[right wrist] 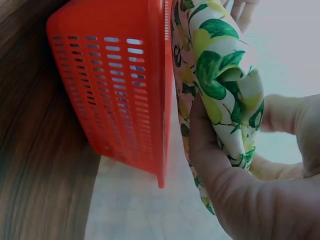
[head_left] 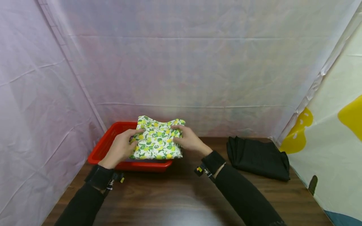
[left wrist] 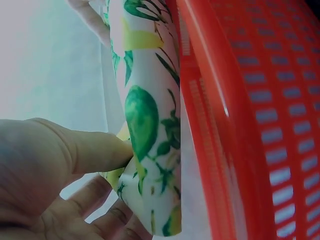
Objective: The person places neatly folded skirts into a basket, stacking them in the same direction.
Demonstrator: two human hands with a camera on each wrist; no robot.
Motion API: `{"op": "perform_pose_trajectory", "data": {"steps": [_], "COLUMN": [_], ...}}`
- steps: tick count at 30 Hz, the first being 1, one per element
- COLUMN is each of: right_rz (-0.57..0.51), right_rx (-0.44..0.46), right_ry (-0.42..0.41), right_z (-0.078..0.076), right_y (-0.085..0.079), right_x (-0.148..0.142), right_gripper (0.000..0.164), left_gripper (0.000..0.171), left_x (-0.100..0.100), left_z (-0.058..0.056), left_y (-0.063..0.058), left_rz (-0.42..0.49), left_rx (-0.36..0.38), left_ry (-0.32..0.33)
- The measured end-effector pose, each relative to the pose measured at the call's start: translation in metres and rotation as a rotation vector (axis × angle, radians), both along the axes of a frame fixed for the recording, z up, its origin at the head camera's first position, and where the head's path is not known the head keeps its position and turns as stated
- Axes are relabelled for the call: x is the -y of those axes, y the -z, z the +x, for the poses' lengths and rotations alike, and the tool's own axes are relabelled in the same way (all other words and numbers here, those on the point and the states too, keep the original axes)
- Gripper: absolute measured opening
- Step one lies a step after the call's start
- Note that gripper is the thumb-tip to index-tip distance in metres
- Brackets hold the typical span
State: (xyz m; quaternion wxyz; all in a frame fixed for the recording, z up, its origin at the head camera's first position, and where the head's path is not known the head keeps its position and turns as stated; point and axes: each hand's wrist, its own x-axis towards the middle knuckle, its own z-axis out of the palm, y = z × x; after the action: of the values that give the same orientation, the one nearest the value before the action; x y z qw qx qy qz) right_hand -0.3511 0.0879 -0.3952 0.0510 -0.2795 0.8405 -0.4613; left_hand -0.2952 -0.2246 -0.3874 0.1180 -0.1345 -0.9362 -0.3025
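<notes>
Your left hand (head_left: 120,147) grips the left edge of the lemon-print cloth (head_left: 158,139), thumb pressed to it, while your right hand (head_left: 190,141) holds the opposite edge. In the right wrist view one digit of that hand is tucked under the upper fold and the other fingers lie on the far side, so both hands are closed on the fabric.

The cloth is folded into a thick, flattish pad with its far edge dipping in the middle. It lies over the right part of the red basket (head_left: 97,152), its right edge reaching out past the basket's side; you can't tell whether its underside rests on the rim. Expect it to be light, soft and limp, smooth enough for layers to slide over one another, and in no danger of breaking. You do best to take it by both side edges, thumbs and fingers spanning every layer; a pinch on the top layer alone would likely let the lower folds drop open.

The basket stands on the wooden table (head_left: 175,194). Well apart, to your right, lies a folded black cloth (head_left: 258,158), and pale sheeting (head_left: 181,72) hangs behind.
</notes>
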Motion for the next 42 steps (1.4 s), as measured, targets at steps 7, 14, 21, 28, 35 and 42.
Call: {"op": "perform_pose_trajectory", "data": {"steps": [7,14,21,28,35,42], "right_rz": [0.12,0.194,0.277,0.316,0.364,0.348], "right_rx": [-0.059,-0.089,-0.067,-0.027,-0.052,-0.191], "right_ry": [-0.002,0.026,0.024,0.028,0.028,0.058], "right_z": [-0.012,-0.017,-0.019,-0.021,-0.018,-0.012], "right_y": [0.002,0.006,0.012,0.013,0.007,0.008], "right_x": [0.029,0.052,0.064,0.071,0.069,0.06], "right_gripper": [0.065,0.064,0.066,0.066,0.067,0.051], "left_gripper": [0.05,0.05,0.051,0.051,0.049,0.043], "left_x": [0.021,0.037,0.047,0.052,0.051,0.047], "left_z": [-0.005,-0.011,-0.019,-0.022,-0.025,-0.023], "left_y": [0.005,0.012,0.017,0.023,0.026,0.031], "left_rz": [-0.003,-0.041,-0.062,-0.06,-0.065,-0.131], "left_rx": [-0.009,0.022,0.078,0.126,0.13,0.066], "left_ry": [-0.028,-0.065,-0.093,-0.109,-0.101,-0.114]}}
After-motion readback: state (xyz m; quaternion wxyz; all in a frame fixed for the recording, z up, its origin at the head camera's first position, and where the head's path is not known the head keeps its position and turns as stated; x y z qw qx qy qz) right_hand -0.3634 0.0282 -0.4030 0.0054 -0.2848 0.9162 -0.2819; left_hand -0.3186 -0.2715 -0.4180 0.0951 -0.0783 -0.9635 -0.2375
